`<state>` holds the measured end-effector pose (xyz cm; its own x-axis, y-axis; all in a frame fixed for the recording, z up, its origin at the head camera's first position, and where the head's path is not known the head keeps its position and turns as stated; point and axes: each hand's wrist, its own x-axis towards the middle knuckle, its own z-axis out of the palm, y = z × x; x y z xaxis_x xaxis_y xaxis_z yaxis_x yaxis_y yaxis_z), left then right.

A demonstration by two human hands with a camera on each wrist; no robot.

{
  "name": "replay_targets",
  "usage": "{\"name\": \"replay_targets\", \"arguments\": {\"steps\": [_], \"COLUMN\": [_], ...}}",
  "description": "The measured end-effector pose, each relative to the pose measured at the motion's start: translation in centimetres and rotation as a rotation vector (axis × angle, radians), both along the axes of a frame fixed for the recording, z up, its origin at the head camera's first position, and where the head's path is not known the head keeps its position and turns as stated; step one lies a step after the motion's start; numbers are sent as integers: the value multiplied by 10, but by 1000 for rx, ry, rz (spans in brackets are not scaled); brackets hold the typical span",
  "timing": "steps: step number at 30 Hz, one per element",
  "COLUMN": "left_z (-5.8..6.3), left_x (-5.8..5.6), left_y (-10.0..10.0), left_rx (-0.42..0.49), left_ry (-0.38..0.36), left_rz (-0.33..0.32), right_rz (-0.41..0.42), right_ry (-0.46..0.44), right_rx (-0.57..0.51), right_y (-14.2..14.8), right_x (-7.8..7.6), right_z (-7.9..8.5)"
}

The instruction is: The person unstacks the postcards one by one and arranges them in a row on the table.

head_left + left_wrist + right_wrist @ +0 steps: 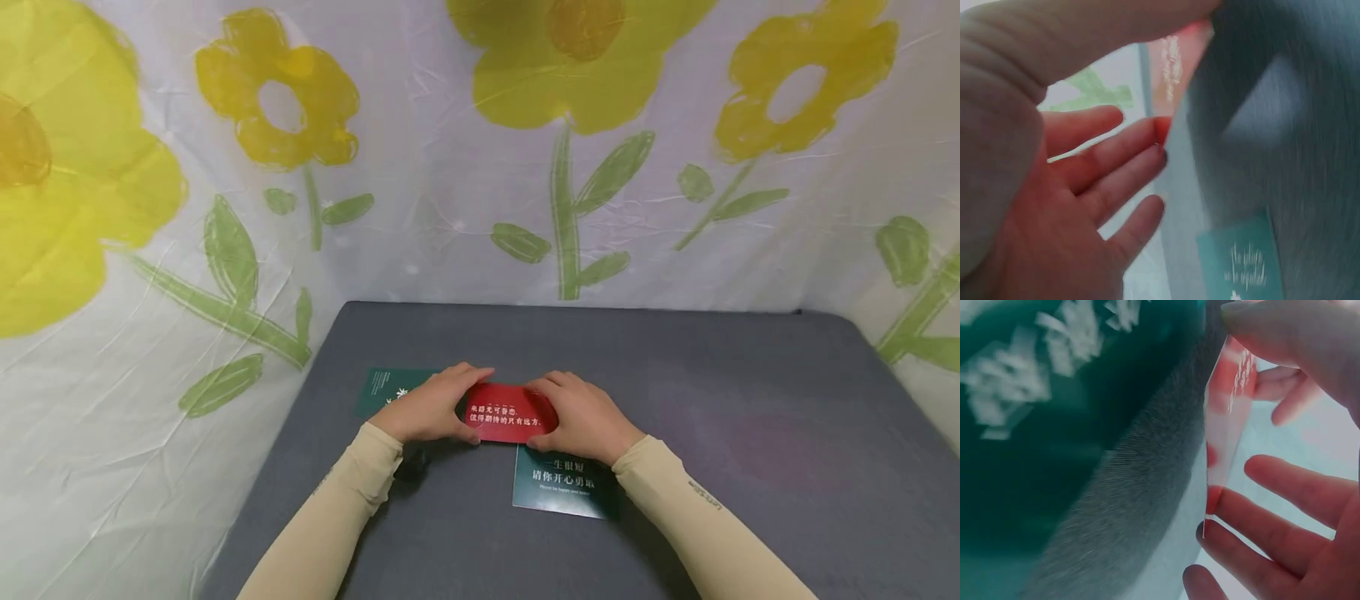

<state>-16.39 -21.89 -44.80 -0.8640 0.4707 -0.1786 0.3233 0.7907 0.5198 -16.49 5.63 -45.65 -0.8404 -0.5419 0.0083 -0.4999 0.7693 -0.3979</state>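
A red card [504, 414] with white writing is held above the table between both hands. My left hand [435, 406] pinches its left end, thumb at the near edge and fingers at the far edge. On the right end, my right hand [581, 419] grips the card the same way. In the right wrist view the red card [1229, 406] is seen almost edge-on between thumb and fingers. Under the left hand lies a dark green card [386, 387], partly covered by it. Another green card [558, 483] lies below the right hand, its upper right part hidden.
The grey table [712, 375] has rounded far corners. A small black object [411, 465] sits by the left wrist, mostly hidden by the sleeve. Behind the table hangs a pale curtain [420, 225] printed with yellow flowers.
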Motion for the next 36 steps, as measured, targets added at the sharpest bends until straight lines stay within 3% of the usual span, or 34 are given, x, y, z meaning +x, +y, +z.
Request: {"name": "replay_targets", "arguments": {"steps": [7,16,36], "left_z": [-2,-11,-13], "left_x": [-20,-27,-25], "left_y": [-22,-32,-41], "left_rx": [-26,-21,-46], "left_ry": [48,19,13], "left_rz": [25,56,57], "right_rz": [27,23,-4], "right_ry": [13,-46,-87], "right_rx": [37,22,19], "right_y": [-25,-37,-45], "right_x": [-22,-38,-36], "right_z": [-3,-12,-15]}}
